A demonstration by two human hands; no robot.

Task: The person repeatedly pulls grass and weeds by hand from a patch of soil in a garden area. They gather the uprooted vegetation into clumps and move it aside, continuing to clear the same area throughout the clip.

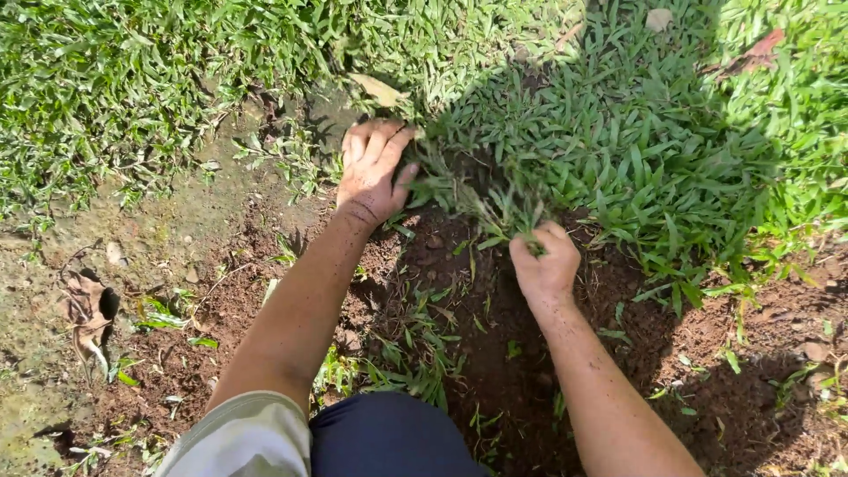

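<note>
- The left hand [373, 172] lies flat at 11 o'clock, fingers spread and pressing on the edge of the grass patch [618, 150]; it grips nothing.
- The right hand [546, 262] is closed in a fist around a grass tuft [495, 208] near the centre.
- Bare brown soil [495, 353] lies below, toward 6 o'clock.
- A dry leaf [88, 309] lies at 9 o'clock.

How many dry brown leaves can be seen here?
4: one curled leaf on the soil at left, one above the left hand, two at the top right. Grass may hide more.
</note>
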